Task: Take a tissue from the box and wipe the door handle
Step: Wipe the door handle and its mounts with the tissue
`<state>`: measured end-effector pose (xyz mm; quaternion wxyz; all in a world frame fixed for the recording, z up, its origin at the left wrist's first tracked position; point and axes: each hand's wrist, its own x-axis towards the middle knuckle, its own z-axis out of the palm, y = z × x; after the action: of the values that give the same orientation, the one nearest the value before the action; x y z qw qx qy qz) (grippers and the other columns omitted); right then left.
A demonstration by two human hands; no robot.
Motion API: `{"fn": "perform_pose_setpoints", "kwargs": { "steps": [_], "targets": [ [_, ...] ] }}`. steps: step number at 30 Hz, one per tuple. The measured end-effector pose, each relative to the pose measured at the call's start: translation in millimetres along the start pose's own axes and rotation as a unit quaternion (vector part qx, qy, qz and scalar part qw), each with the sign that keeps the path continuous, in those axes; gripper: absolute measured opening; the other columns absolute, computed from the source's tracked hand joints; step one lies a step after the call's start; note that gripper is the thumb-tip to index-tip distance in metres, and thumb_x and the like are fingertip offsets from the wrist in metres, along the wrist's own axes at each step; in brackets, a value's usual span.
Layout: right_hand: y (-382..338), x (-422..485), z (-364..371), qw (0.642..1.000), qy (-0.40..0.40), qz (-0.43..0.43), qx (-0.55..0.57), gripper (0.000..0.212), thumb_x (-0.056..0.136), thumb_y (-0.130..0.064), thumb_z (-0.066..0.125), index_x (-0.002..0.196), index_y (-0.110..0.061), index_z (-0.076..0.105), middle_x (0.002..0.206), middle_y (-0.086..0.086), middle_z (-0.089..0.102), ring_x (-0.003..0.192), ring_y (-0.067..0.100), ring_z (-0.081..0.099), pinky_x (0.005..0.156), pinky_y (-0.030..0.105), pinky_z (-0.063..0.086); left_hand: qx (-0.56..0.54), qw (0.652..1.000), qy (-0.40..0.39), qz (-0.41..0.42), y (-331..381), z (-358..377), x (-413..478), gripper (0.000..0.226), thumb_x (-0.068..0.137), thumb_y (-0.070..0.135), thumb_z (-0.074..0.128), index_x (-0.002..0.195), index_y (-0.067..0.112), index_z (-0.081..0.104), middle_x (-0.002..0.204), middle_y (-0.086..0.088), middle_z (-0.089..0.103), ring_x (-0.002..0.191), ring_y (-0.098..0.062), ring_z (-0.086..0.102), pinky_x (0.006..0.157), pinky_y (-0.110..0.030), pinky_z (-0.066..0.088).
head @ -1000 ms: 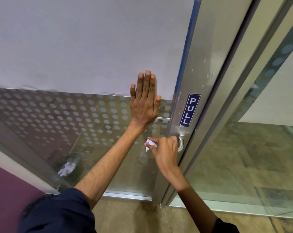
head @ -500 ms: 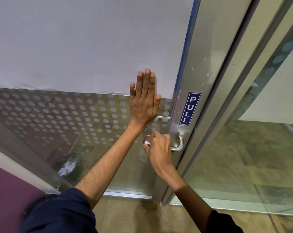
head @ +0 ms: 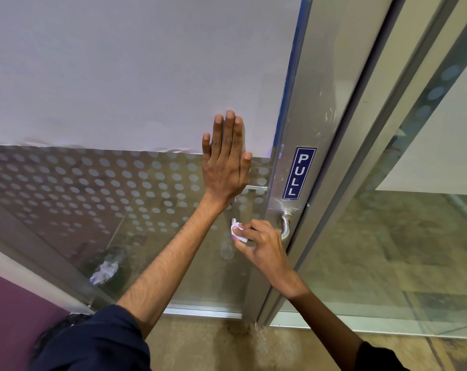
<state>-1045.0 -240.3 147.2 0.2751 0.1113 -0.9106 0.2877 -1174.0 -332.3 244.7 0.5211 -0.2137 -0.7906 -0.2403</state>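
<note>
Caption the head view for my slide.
Left hand braces the glass door; right hand wipes the handle with tissue.

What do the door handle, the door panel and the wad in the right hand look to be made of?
Door handle: looks like brushed or satin metal, silvery with soft highlights. Door panel: glass, see-through below with a frosted dot pattern. Tissue: thin white paper, crumpled, pinched in the right hand.
</note>
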Motion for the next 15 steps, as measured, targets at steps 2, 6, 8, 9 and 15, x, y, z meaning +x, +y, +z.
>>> {"fn": "perform_pose_setpoints", "kwargs": {
  "steps": [2, 6, 8, 9, 15],
  "targets": [
    [8.4, -5.5, -5.0, 0.999, -0.006, -0.028, 0.014, 0.017, 0.076, -0.016, 0.083, 0.091, -0.018, 0.078, 0.088, -0.002, 0.073, 0.076, 0.018, 0.066, 0.073, 0.030, 0.055, -0.001, 1.000, 0.001, -0.001, -0.2, 0.6, 0.2, 0.059, 0.105, 0.041, 0.004, 0.157, 0.021, -0.014, 0.166, 0.008, -0.026, 0.155, -0.011, -0.020, 0.127, -0.034, -0.017],
    [32.1, -17.6, -21.7, 0.995, -0.014, -0.084, 0.042, 0.021, 0.078, -0.012, 0.080, 0.099, -0.015, 0.078, 0.108, 0.000, 0.075, 0.095, 0.016, 0.067, 0.089, 0.027, 0.053, 0.001, 1.000, 0.002, 0.001, -1.6, 1.2, -1.0, 0.059, 0.105, 0.040, 0.005, 0.158, 0.020, -0.013, 0.166, 0.008, -0.025, 0.155, -0.011, -0.019, 0.127, -0.034, -0.017],
    [47.1, -21.2, -34.4, 0.993, -0.012, -0.114, 0.031, 0.022, 0.079, -0.013, 0.079, 0.101, -0.015, 0.078, 0.109, 0.000, 0.075, 0.098, 0.014, 0.067, 0.094, 0.025, 0.051, 0.001, 1.000, -0.001, 0.002, -1.4, 0.9, -0.7, 0.059, 0.105, 0.040, 0.005, 0.157, 0.020, -0.013, 0.166, 0.008, -0.025, 0.155, -0.011, -0.019, 0.127, -0.035, -0.017],
    [53.5, -21.9, -41.1, 0.992, -0.016, -0.123, 0.028, 0.022, 0.080, -0.014, 0.078, 0.102, -0.015, 0.078, 0.110, -0.001, 0.075, 0.098, 0.014, 0.068, 0.095, 0.026, 0.051, 0.001, 1.000, -0.001, 0.001, -1.2, 0.8, -0.7, 0.059, 0.105, 0.040, 0.004, 0.157, 0.020, -0.013, 0.166, 0.008, -0.025, 0.155, -0.011, -0.019, 0.127, -0.035, -0.017],
    [72.5, -19.4, -67.9, 0.991, -0.042, -0.128, 0.022, 0.019, 0.087, -0.005, 0.072, 0.104, -0.010, 0.076, 0.108, -0.001, 0.076, 0.102, 0.007, 0.071, 0.104, 0.038, 0.048, 0.002, 1.000, -0.002, -0.004, -0.2, 0.9, -1.5, 0.059, 0.105, 0.041, 0.004, 0.157, 0.021, -0.013, 0.166, 0.008, -0.026, 0.155, -0.011, -0.020, 0.126, -0.034, -0.018]
  ]
}}
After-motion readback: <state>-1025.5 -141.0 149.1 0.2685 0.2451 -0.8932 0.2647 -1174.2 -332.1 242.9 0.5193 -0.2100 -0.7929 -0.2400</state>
